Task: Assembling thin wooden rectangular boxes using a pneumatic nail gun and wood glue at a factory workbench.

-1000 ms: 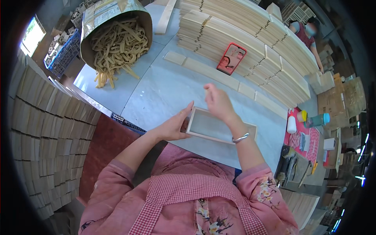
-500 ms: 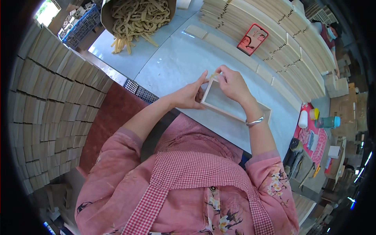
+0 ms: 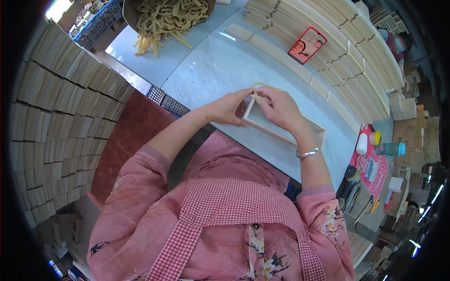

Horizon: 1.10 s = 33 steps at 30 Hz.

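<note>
Wooden frame (image 3: 277, 133) gripped at L end by L hand (image 3: 230, 108); R hand (image 3: 281, 110) bent over far-L corner, its grip can't be told.

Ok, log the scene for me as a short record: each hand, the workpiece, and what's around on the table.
Left hand: holding the left end of the wooden frame
Right hand: at the frame's upper-left corner; exact grip hidden
Workpiece: open, rectangular, pale, near the table's front edge
Thin band: yellowish, curving just beyond that corner
Upper left: yellowish strips spilling from a sack
Upper right: stacked wooden slats, red-edged phone against them
</note>
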{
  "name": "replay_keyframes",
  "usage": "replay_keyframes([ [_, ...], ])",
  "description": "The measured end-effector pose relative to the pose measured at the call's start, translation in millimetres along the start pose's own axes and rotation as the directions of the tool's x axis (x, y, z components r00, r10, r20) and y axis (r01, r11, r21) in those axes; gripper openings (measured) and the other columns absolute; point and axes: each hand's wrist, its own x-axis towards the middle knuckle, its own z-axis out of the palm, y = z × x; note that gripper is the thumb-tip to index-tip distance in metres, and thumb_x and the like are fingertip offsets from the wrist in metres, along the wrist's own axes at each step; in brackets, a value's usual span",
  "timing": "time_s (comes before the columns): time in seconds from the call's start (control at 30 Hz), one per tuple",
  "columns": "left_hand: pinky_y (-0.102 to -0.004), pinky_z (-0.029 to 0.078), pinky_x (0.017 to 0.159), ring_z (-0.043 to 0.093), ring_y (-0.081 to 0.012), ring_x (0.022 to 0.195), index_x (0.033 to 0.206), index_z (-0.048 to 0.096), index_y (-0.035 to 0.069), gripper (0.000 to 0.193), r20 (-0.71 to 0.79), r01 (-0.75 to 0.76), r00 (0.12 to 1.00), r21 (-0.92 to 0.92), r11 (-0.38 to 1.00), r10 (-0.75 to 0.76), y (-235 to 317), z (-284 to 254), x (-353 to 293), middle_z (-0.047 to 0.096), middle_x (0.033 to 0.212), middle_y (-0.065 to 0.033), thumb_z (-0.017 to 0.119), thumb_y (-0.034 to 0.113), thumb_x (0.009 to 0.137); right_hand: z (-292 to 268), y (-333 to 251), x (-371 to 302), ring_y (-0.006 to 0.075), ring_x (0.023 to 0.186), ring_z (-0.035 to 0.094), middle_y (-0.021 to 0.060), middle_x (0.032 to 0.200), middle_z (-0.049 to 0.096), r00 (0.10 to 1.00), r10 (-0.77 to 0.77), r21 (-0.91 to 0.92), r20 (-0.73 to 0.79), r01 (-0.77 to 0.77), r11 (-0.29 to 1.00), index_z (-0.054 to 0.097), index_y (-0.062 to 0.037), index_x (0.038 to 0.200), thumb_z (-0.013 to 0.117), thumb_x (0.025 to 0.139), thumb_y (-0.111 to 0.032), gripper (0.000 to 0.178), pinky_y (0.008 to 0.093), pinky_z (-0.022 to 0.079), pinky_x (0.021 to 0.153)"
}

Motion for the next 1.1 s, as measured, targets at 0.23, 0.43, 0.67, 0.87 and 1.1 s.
replay_keyframes([
  [0.23,-0.0397,0.050,0.090,0.061,-0.0332,0.099,0.145,0.041,0.001,0.100,-0.186,-0.362,0.870,0.387,0.848,0.456,-23,4,11,0.063,0.121,-0.0182,0.091,0.026,0.062,16,-63,-65,0.0323,0.065,0.064,0.0092,0.077,0.069,0.998,-0.056,-0.226,-0.007,0.053,0.973,0.065,-0.0078,0.090,0.062,0.092,-0.024,0.017,0.0420,0.049,0.061],
  [0.43,-0.0435,0.041,0.103,0.054,-0.0357,0.113,0.142,0.043,0.002,0.100,-0.075,-0.217,0.958,0.442,0.870,0.277,-14,-4,14,0.058,0.130,-0.0184,0.090,0.032,0.059,66,-24,-97,0.0320,0.068,0.064,0.0103,0.080,0.069,0.980,-0.198,-0.281,-0.027,0.182,0.942,0.067,-0.0038,0.090,0.059,0.094,-0.019,0.017,0.0403,0.049,0.062],
  [0.67,-0.0432,0.039,0.105,0.052,-0.0338,0.111,0.148,0.038,0.003,0.108,-0.083,-0.133,0.979,0.432,0.892,0.186,-13,-4,7,0.056,0.131,-0.0165,0.090,0.030,0.058,-9,83,-225,0.0262,0.057,0.054,0.0089,0.078,0.063,0.866,0.209,-0.048,-0.455,-0.258,0.965,0.073,-0.0017,0.105,0.064,0.086,-0.003,0.021,0.0356,0.048,0.059],
  [0.87,-0.0425,0.038,0.104,0.052,-0.0313,0.113,0.148,0.039,0.004,0.105,-0.060,-0.077,0.991,0.482,0.873,0.120,-6,-2,11,0.056,0.134,-0.0146,0.089,0.034,0.060,-49,146,-212,0.0216,0.068,0.054,0.0098,0.096,0.062,0.839,0.377,0.047,-0.393,-0.392,0.919,0.061,0.0006,0.129,0.067,0.082,-0.002,0.048,0.0315,0.049,0.066],
  [1.1,-0.0431,0.037,0.104,0.052,-0.0313,0.113,0.148,0.038,0.004,0.107,-0.067,-0.072,0.990,0.495,0.866,0.120,-9,1,11,0.056,0.135,-0.0141,0.089,0.035,0.059,-38,183,-185,0.0193,0.074,0.055,0.0096,0.099,0.062,0.928,0.268,0.064,-0.258,-0.261,0.963,0.060,0.0005,0.128,0.065,0.085,0.000,0.044,0.0291,0.049,0.070],
])
